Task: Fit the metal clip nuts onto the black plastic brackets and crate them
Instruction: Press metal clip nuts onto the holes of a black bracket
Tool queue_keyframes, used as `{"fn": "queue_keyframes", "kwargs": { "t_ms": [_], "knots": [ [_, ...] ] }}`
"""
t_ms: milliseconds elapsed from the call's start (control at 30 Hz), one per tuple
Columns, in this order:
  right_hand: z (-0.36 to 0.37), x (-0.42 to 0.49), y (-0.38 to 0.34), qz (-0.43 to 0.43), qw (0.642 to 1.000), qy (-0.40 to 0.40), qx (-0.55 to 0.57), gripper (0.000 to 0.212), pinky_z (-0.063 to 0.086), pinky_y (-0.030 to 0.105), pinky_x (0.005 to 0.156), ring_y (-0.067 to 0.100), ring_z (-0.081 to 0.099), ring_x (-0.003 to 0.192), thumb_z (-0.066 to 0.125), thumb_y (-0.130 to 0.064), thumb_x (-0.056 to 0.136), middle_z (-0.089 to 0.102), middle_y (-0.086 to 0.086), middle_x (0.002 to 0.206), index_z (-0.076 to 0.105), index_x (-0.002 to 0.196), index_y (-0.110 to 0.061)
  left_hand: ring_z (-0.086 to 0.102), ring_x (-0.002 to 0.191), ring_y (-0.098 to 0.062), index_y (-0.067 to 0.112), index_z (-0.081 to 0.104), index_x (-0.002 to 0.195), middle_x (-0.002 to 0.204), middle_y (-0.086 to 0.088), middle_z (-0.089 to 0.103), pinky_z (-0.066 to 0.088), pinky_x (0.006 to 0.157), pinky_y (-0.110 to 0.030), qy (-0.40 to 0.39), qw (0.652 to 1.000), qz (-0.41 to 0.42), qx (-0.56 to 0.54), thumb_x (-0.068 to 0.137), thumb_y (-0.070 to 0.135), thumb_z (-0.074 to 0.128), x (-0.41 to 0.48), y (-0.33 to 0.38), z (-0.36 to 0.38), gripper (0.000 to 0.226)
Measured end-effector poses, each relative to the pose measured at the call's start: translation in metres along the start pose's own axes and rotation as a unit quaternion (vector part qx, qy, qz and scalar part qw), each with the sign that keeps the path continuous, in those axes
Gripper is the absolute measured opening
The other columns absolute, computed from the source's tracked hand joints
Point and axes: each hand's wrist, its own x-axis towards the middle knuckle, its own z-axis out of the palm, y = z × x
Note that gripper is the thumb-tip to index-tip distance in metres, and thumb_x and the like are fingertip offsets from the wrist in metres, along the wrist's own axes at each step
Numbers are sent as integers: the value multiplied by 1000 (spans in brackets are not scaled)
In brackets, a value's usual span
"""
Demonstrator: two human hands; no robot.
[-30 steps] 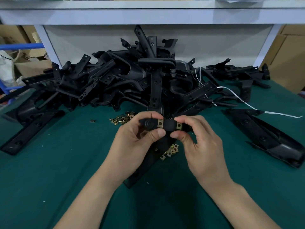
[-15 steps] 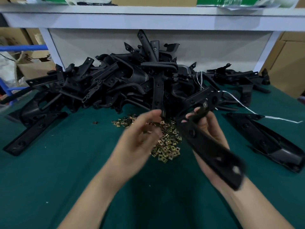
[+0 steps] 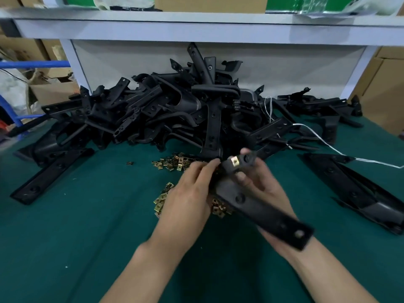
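One black bracket (image 3: pixel 269 217) lies in the grip of the right hand (image 3: pixel 261 182), whose fingers and thumb curl round its upper part. It slants from the raised far end down toward the wrist, held clear of the counter (image 3: pixel 87 237). One brass clip nut (image 3: pixel 235 162) sits on that far end, just beside the thumb. The left hand (image 3: pixel 190 191) reaches in palm down, its fingertips (image 3: pixel 215 162) at the bracket's end. Blur hides whether its grip is closed on anything. Under and beside it lie loose clip nuts (image 3: pixel 171 164), too many to count, and one stray nut (image 3: pixel 129 163) lies apart to the left. Behind them rises one big heap of brackets (image 3: pixel 175 114). One flat bracket (image 3: pixel 50 176) lies alone at the left and one long black moulding (image 3: pixel 360 193) at the right. A white cord (image 3: pixel 328 145) trails from the heap.
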Motion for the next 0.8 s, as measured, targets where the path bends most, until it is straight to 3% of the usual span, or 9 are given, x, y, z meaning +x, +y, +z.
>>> {"fn": "queue_keyframes", "kwargs": {
  "t_ms": [100,200,333,467,800],
  "knots": [
    [-13,-10,-1,-96,964,44,-246,54,42,10,94,2,59,119,73,-32,89,65,-18,126,50,137,-43,51,119,-17,23,49,143,135,6,48,55,85,-40,-16,999,25,13,76,-11,61,3,-9,-8,76],
    [-15,-16,-1,-145,910,51,-385,39,38,3,89,-1,55,119,69,-28,92,60,-25,121,57,124,-49,49,119,-11,21,53,137,131,9,49,54,90,-35,5,999,37,-17,76,-12,59,1,-14,-7,70],
    [-17,-16,1,-152,885,32,-439,41,38,3,83,-8,51,115,70,-22,91,54,-27,119,58,127,-38,48,119,-7,23,48,141,131,11,47,44,99,-24,18,998,17,-66,79,-16,62,0,-15,-1,74],
    [-15,-17,1,-168,866,55,-469,37,37,2,79,-7,52,109,71,-18,90,55,-20,113,63,126,-24,45,121,-2,22,45,141,131,13,45,28,102,-1,22,997,9,-76,78,-18,64,-1,-13,3,77],
    [-14,-18,1,-195,860,56,-468,32,40,5,79,0,57,102,74,-10,87,59,-16,108,67,118,-17,51,111,-3,17,56,129,123,11,47,37,95,-6,35,995,51,-81,79,-17,65,-1,-13,1,61]
  ]
}}
